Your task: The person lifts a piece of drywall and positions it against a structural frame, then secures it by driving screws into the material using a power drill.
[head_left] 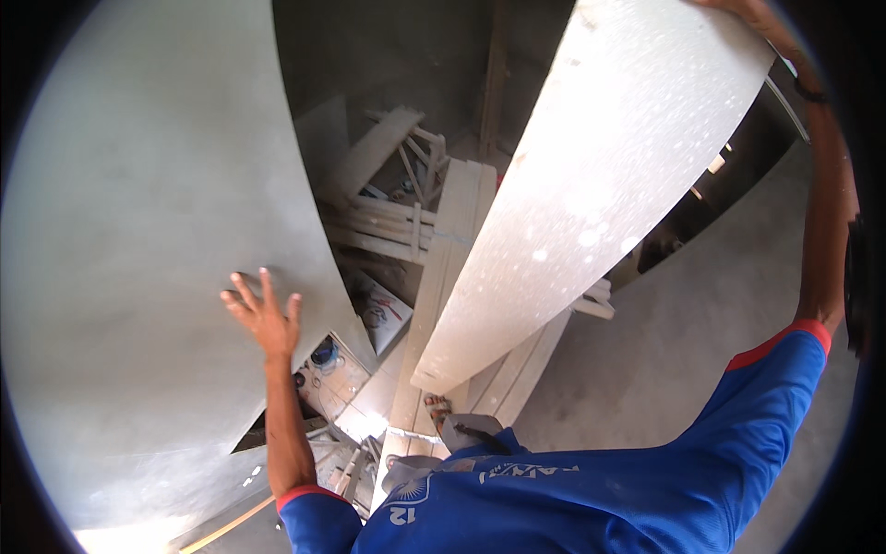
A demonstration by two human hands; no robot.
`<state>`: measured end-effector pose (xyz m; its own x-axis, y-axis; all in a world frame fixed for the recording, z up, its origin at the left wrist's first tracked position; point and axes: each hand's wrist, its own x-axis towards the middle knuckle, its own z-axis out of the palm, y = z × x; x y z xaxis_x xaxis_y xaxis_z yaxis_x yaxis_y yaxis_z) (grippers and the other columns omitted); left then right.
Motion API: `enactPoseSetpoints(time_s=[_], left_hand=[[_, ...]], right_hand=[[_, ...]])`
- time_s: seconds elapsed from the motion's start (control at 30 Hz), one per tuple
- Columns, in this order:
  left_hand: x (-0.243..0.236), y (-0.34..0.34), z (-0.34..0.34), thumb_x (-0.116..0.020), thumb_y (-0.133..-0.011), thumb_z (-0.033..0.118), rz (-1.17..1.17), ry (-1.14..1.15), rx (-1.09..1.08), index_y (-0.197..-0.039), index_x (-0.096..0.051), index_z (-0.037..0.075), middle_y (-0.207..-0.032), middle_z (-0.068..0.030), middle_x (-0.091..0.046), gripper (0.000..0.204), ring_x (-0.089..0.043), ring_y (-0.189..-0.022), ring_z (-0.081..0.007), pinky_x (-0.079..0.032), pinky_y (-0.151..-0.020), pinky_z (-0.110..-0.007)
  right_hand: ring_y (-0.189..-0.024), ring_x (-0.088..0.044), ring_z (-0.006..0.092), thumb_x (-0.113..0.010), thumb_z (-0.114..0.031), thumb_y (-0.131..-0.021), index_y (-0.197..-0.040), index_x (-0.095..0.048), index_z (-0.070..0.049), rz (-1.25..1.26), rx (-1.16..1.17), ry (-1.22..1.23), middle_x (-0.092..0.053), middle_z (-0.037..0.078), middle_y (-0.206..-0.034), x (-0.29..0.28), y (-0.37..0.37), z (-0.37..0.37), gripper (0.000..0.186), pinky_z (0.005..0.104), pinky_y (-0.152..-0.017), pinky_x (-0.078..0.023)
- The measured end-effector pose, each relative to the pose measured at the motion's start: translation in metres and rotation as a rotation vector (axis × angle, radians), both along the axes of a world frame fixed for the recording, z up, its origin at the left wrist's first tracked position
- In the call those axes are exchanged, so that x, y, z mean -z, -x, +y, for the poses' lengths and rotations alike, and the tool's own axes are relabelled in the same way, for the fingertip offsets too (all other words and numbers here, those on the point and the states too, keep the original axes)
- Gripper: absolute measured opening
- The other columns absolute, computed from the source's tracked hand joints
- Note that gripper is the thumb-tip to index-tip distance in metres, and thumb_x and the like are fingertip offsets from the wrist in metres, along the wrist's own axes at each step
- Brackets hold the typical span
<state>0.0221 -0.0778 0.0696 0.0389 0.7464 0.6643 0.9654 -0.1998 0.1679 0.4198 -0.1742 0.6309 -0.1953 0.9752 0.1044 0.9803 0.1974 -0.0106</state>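
Observation:
My left hand [267, 323] is spread against the smooth grey wall [166, 185] on the left, fingers apart, holding nothing. High at the right, my right hand [759, 17] grips the upper edge of a long pale panel [600, 185], its fingers partly cut off by the picture's rim. White specks cover the panel. It narrows toward its lower end, which appears close to the wooden planks [426, 305] by my foot; whether it touches them I cannot tell.
I stand high on the planks, a sandalled foot [437, 406] showing. Below are a wooden trestle [420, 157], a white sack [383, 314], a blue bucket [324, 352] and a tiled floor [337, 392]. Another grey wall [637, 360] rises at the right. A yellow strip [226, 526] lies lower left.

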Motion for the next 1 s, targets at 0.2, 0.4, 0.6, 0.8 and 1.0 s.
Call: enactPoseSetpoints(time_s=[0.2, 0.4, 0.6, 0.8, 1.0], left_hand=[[-0.065, -0.082, -0.079, -0.053, -0.092, 0.043, -0.658, 0.44, 0.92, -0.143, -0.03, 0.0, -0.147, -0.0215, -0.033, 0.071, -0.029, -0.138, -0.0329, -0.019, -0.113, -0.04], [-0.088, -0.138, -0.113, -0.066, -0.087, 0.035, -1.242, 0.535, 0.859, -0.115, -0.053, -0.003, -0.102, -0.0113, -0.062, 0.048, -0.057, -0.095, -0.0171, -0.045, -0.085, -0.031], [-0.111, -0.137, -0.132, -0.068, -0.087, 0.029, -1.46, 0.393, 0.66, -0.091, -0.059, 0.0, -0.082, -0.0008, -0.06, 0.031, -0.053, -0.075, -0.0077, -0.046, -0.068, -0.024], [-0.117, -0.124, -0.153, -0.069, -0.086, 0.03, -1.647, 0.094, 0.636, -0.098, -0.059, -0.001, -0.09, -0.0029, -0.063, 0.035, -0.055, -0.081, -0.0095, -0.046, -0.073, -0.025], [-0.101, -0.054, -0.173, -0.07, -0.085, 0.031, -1.683, -0.189, 0.591, -0.107, -0.059, -0.002, -0.098, -0.0066, -0.065, 0.041, -0.058, -0.087, -0.0132, -0.047, -0.081, -0.029]], right_hand=[[-0.059, -0.062, 0.0122, -0.067, -0.026, -0.087, -0.092, -0.062, 0.006, 0.141, -0.336, 0.13, -0.065, 0.008, -0.073, 0.007, 0.047, -0.013, 0.032, 0.0233, -0.049, -0.051], [-0.058, -0.064, 0.013, -0.067, -0.023, -0.087, -0.094, -0.06, 0.006, 0.255, -0.44, 0.27, -0.067, 0.01, -0.075, -0.004, 0.083, 0.001, 0.031, 0.023, -0.048, -0.052], [-0.056, -0.064, 0.0156, -0.065, -0.025, -0.088, -0.091, -0.06, 0.007, 0.199, -0.591, 0.206, -0.065, 0.014, -0.07, -0.023, 0.101, -0.016, 0.032, 0.0245, -0.047, -0.053], [-0.074, -0.067, 0.0184, -0.058, -0.03, -0.092, -0.106, -0.058, 0.006, 0.648, -0.929, 0.305, -0.066, 0.015, -0.088, -0.021, 0.112, -0.015, 0.039, 0.0298, -0.062, -0.056], [-0.081, -0.065, 0.0112, -0.044, -0.05, -0.095, -0.132, -0.045, -0.003, 0.696, -1.048, 0.319, -0.066, 0.011, -0.09, 0.095, 0.084, 0.026, 0.06, 0.0205, -0.063, -0.053]])
